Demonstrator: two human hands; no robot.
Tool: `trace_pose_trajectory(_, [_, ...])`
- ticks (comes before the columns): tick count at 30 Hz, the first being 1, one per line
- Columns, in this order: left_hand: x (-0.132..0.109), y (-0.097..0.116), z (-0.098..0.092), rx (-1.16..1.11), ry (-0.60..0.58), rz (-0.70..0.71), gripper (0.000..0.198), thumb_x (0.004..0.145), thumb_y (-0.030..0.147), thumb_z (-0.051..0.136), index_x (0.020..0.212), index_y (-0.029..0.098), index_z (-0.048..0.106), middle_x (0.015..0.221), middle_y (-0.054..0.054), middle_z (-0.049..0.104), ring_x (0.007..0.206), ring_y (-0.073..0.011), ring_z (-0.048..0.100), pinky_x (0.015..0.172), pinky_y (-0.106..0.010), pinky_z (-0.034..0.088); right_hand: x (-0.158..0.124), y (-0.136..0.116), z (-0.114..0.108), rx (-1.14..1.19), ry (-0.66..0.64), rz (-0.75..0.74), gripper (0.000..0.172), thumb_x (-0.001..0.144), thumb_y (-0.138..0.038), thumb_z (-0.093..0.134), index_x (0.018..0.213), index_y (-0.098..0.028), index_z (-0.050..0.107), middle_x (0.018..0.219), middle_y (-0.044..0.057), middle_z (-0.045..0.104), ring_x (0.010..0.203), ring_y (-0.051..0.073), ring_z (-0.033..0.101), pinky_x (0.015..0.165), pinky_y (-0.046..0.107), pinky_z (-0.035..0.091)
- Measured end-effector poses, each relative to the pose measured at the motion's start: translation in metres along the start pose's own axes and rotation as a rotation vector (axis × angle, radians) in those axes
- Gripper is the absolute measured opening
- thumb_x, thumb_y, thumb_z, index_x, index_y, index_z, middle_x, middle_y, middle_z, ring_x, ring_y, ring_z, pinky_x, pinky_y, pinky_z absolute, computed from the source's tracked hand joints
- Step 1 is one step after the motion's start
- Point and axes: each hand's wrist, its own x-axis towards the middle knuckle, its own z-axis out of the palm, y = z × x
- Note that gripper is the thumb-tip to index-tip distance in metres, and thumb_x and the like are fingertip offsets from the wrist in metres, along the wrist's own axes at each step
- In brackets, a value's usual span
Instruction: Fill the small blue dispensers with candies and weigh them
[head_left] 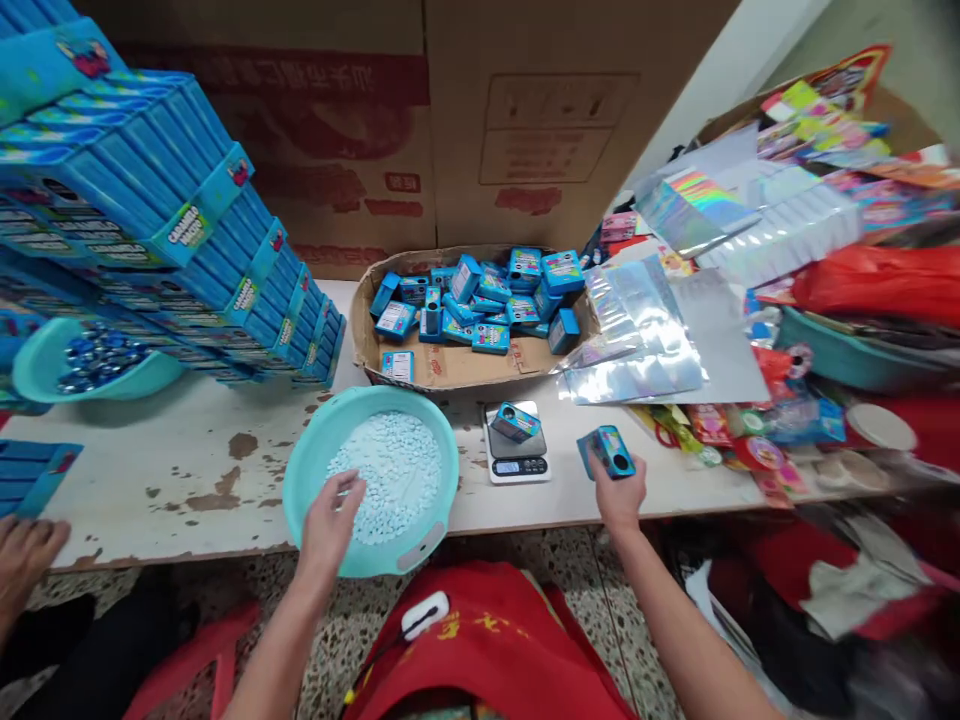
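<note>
My left hand [330, 515] is over the near-left side of a turquoise basin [296, 460] of small pale blue candies [401, 460]. Its fingers are curled in toward the thumb, and whatever they may hold is hidden. To the right, my right hand [621, 492] grips a small blue box [611, 450] with a dark round spot on its face, just above the table's front part. Between the hands stands a digital scale [517, 467] with a lit display. Another small blue box [516, 422] lies on its pan.
Behind the scale, a cut-down carton [450, 370] holds several blue boxes. Tall stacks of blue display boxes [187, 200] rise at left, beside a bowl [45, 375] of shiny blue pieces. Silvery sheets [637, 330] and mixed packets crowd the right. Another person's hand [30, 550] rests at far left.
</note>
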Motion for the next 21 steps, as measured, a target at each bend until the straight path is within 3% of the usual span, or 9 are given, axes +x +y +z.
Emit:
trace_pose_trajectory(3, [0.002,-0.038,-0.027,0.239,0.311,0.02,0.059,0.075,0.057,0.055,0.119,0.017,0.056,0.122,-0.014,0.059,0.107,-0.0302,0.058,0.09,-0.044,0.047,0.03,0.027,0.033,0.04,0.065,0.078,0.066,0.051,-0.054,0.077,0.1,-0.019,0.05,0.085,0.002,0.059,0.081,0.023,0.058,0.084,0.047,0.047])
trace_pose_trajectory(6, [0.003,-0.068,-0.038,0.291,0.538,-0.104,0.079,0.071,0.053,0.063,0.135,0.012,0.042,0.133,-0.021,0.05,0.116,-0.0343,0.054,0.094,-0.048,0.046,0.029,0.038,0.044,0.095,0.05,0.144,0.074,0.05,-0.053,0.079,0.108,-0.018,0.049,0.096,0.007,0.06,0.089,0.028,0.06,0.088,0.05,0.047])
trace_pose_trajectory(9, [0.01,-0.088,-0.035,0.07,0.516,-0.333,0.088,0.067,0.044,0.072,0.139,0.008,0.037,0.126,-0.022,0.056,0.105,-0.031,0.061,0.088,-0.044,0.051,-0.007,0.039,0.026,0.138,0.069,0.195,0.086,0.05,-0.054,0.079,0.119,-0.016,0.044,0.119,0.018,0.054,0.107,0.033,0.057,0.089,0.049,0.049])
trace_pose_trajectory(11, [0.015,-0.094,-0.028,-0.162,0.402,-0.42,0.073,0.069,0.035,0.073,0.132,0.008,0.048,0.115,-0.019,0.064,0.094,-0.0262,0.066,0.082,-0.039,0.055,-0.044,0.034,0.01,0.084,0.024,0.225,0.079,0.057,-0.057,0.075,0.117,-0.014,0.046,0.119,0.02,0.053,0.11,0.035,0.056,0.091,0.05,0.048])
trace_pose_trajectory(13, [0.019,-0.095,-0.021,-0.345,0.331,-0.446,0.053,0.07,0.023,0.072,0.119,0.009,0.058,0.104,-0.016,0.069,0.084,-0.0222,0.068,0.076,-0.034,0.056,-0.08,0.021,0.004,0.108,-0.246,0.22,0.067,0.063,-0.058,0.07,0.111,-0.016,0.051,0.104,0.014,0.06,0.1,0.032,0.06,0.09,0.05,0.049])
trace_pose_trajectory(15, [0.018,-0.093,-0.017,-0.427,0.355,-0.456,0.043,0.067,0.01,0.069,0.11,0.008,0.063,0.094,-0.013,0.072,0.075,-0.0201,0.068,0.071,-0.032,0.057,-0.107,0.0,0.016,0.209,-0.712,0.211,0.057,0.068,-0.055,0.069,0.109,-0.017,0.055,0.098,0.01,0.063,0.095,0.027,0.062,0.087,0.044,0.051])
trace_pose_trajectory(16, [0.014,-0.092,-0.015,-0.438,0.382,-0.465,0.04,0.065,0.005,0.067,0.105,0.007,0.064,0.089,-0.012,0.073,0.071,-0.0196,0.068,0.069,-0.032,0.057,-0.116,-0.013,0.029,0.26,-0.869,0.217,0.056,0.071,-0.054,0.068,0.112,-0.018,0.054,0.101,0.009,0.063,0.093,0.025,0.063,0.083,0.041,0.053])
trace_pose_trajectory(18, [-0.001,-0.093,-0.013,-0.471,0.423,-0.467,0.034,0.063,0.0,0.065,0.097,0.006,0.066,0.081,-0.01,0.073,0.063,-0.0186,0.066,0.064,-0.031,0.056,-0.129,-0.042,0.062,0.33,-0.997,0.244,0.055,0.076,-0.054,0.063,0.118,-0.021,0.051,0.107,0.008,0.062,0.084,0.022,0.064,0.072,0.037,0.054])
trace_pose_trajectory(21, [-0.038,-0.102,-0.017,-0.611,0.446,-0.444,0.031,0.063,0.004,0.069,0.093,0.006,0.066,0.082,-0.01,0.073,0.063,-0.0187,0.066,0.065,-0.031,0.056,-0.146,-0.084,0.106,0.305,-1.011,0.125,0.041,0.076,-0.055,0.062,0.094,-0.019,0.057,0.085,0.003,0.062,0.075,0.019,0.057,0.066,0.032,0.049])
